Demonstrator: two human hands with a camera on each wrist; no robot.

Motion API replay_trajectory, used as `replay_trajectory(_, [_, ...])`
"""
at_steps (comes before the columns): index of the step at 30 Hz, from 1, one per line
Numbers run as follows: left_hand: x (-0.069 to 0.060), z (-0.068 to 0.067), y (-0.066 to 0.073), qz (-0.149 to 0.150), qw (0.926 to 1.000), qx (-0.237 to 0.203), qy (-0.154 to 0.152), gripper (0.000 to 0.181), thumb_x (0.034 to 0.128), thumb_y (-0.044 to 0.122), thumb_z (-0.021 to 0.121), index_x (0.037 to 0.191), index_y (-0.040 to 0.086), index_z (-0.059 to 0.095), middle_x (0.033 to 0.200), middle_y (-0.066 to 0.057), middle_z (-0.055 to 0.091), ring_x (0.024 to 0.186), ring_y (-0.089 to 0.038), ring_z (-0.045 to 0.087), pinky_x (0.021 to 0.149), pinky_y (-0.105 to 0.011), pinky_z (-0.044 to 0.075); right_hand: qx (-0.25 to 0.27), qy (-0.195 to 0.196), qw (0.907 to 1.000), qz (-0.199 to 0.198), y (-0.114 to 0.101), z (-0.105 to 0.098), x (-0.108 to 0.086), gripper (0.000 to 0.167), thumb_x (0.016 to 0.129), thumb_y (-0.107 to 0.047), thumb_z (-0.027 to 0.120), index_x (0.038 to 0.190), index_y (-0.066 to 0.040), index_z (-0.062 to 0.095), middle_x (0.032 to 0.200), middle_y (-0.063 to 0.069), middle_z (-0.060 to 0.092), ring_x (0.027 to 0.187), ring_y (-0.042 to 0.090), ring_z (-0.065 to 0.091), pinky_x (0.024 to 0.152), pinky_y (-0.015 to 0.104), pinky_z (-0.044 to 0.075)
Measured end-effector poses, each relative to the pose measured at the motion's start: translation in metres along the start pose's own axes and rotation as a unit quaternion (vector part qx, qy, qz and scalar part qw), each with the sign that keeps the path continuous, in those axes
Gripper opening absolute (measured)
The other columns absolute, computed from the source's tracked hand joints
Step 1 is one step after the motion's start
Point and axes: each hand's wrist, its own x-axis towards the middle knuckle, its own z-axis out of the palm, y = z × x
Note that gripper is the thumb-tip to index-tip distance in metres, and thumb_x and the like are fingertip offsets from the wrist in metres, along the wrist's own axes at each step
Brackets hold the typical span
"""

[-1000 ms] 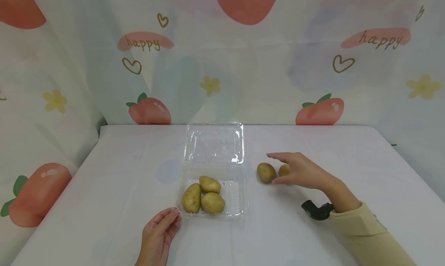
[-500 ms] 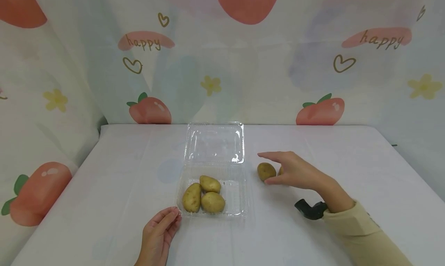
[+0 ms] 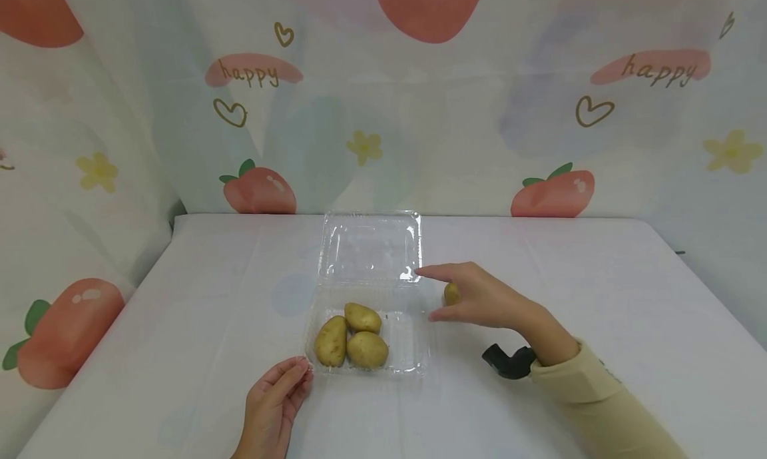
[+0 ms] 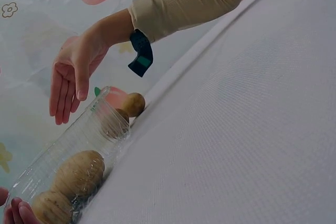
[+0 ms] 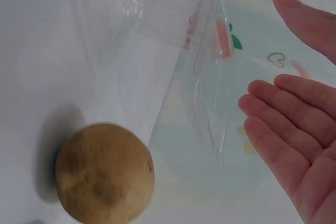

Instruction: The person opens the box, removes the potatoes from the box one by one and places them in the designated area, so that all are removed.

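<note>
A clear plastic clamshell box lies on the table with its lid folded back. Three potatoes are in its base, towards the left side. My left hand pinches the box's near left corner between thumb and fingers. My right hand hovers near the box's right side, thumb and fingers spread with nothing between them. Behind it in the head view, part of a loose potato shows. Two loose potatoes appear past the box in the left wrist view, and one potato in the right wrist view.
A white cloth covers the table. Behind it hangs a patterned backdrop with fruit and flower prints. A black curved piece sits at the right wrist, beside the beige sleeve.
My right hand has moved left, from over the loose potatoes towards the box, and now hides most of them from the head view. My left hand stays on the corner.
</note>
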Motion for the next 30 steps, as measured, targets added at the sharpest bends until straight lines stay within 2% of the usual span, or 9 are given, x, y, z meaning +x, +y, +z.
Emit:
replay_trajectory(1, [0.0,0.0,0.0,0.0,1.0,0.0,0.001,0.009,0.0857,0.011,0.065,0.093,0.005,0.062,0.085,-0.003,0.062,0.08,-0.01,0.06,0.075,-0.021,0.05,0.002,-0.003,1.0,-0.002,0.0,0.002,0.001,0.062,0.075,-0.016,0.077,0.128,-0.001,0.051,0.086,0.004,0.064,0.079,0.014,0.06,0.078,0.032,0.049])
replay_trajectory(5, [0.0,0.0,0.0,-0.001,1.0,0.002,0.003,0.011,0.0853,0.012,0.066,0.094,0.005,0.062,0.086,-0.003,0.062,0.08,-0.011,0.06,0.074,-0.021,0.05,0.002,-0.004,0.9995,-0.032,-0.003,0.009,0.006,0.059,0.075,-0.013,0.076,0.126,0.002,0.051,0.083,0.005,0.064,0.075,0.012,0.059,0.077,0.029,0.049])
replay_trajectory(6, [0.0,0.001,0.0,-0.001,1.0,0.003,0.003,0.012,0.0853,0.012,0.066,0.094,0.004,0.062,0.086,-0.003,0.063,0.08,-0.011,0.06,0.074,-0.021,0.05,-0.004,-0.003,0.9991,-0.041,-0.004,0.011,0.008,0.058,0.075,-0.012,0.076,0.126,0.002,0.052,0.096,0.007,0.065,0.088,0.015,0.06,0.082,0.03,0.048])
replay_trajectory(8, [0.001,0.001,0.0,-0.001,1.0,0.006,0.003,0.013,0.0854,0.012,0.066,0.094,0.004,0.062,0.086,-0.003,0.062,0.08,-0.011,0.06,0.074,-0.021,0.05,-0.015,-0.003,0.998,-0.061,-0.006,0.014,0.011,0.057,0.075,-0.011,0.076,0.125,0.004,0.052,0.123,0.013,0.056,0.113,0.023,0.052,0.093,0.037,0.042])
replay_trajectory(12, [0.001,0.001,-0.001,0.0,1.0,0.008,0.004,0.012,0.0858,0.012,0.065,0.094,0.004,0.062,0.086,-0.003,0.062,0.08,-0.011,0.06,0.075,-0.021,0.05,-0.023,-0.019,0.997,-0.072,-0.009,0.019,0.017,0.057,0.075,-0.008,0.075,0.125,0.004,0.051,0.124,0.014,0.055,0.115,0.025,0.05,0.094,0.037,0.042])
replay_trajectory(17, [0.001,0.0,0.0,0.002,1.0,0.009,0.004,0.013,0.0855,0.013,0.066,0.095,0.004,0.061,0.086,-0.003,0.062,0.08,-0.011,0.06,0.074,-0.021,0.05,-0.045,-0.043,0.997,-0.045,-0.015,0.026,0.024,0.056,0.077,-0.013,0.075,0.127,-0.003,0.053,0.126,0.006,0.055,0.115,0.02,0.05,0.084,0.032,0.048])
replay_trajectory(19, [0.001,0.0,0.0,0.002,1.0,0.009,0.004,0.014,0.0854,0.013,0.066,0.095,0.004,0.061,0.086,-0.003,0.062,0.08,-0.011,0.06,0.075,-0.021,0.05,-0.048,-0.054,0.9961,-0.051,-0.017,0.03,0.028,0.055,0.077,-0.013,0.075,0.127,-0.002,0.053,0.125,0.006,0.055,0.115,0.02,0.05,0.084,0.031,0.048])
replay_trajectory(24, [0.001,0.0,0.001,0.003,1.0,0.004,0.003,0.011,0.0855,0.012,0.065,0.093,0.004,0.062,0.086,-0.003,0.062,0.08,-0.011,0.06,0.074,-0.021,0.05,-0.038,-0.076,0.9922,-0.092,-0.02,0.04,0.041,0.053,0.076,-0.007,0.075,0.123,0.004,0.053,0.123,0.012,0.056,0.115,0.023,0.05,0.094,0.032,0.042])
replay_trajectory(30, [0.001,0.0,0.001,0.002,1.0,0.001,0.0,0.009,0.086,0.011,0.065,0.092,0.005,0.062,0.086,-0.003,0.062,0.08,-0.011,0.06,0.075,-0.021,0.05,-0.04,-0.109,0.99,-0.08,-0.026,0.047,0.053,0.053,0.077,-0.005,0.073,0.124,0.003,0.053,0.125,0.01,0.055,0.116,0.02,0.049,0.096,0.03,0.04])
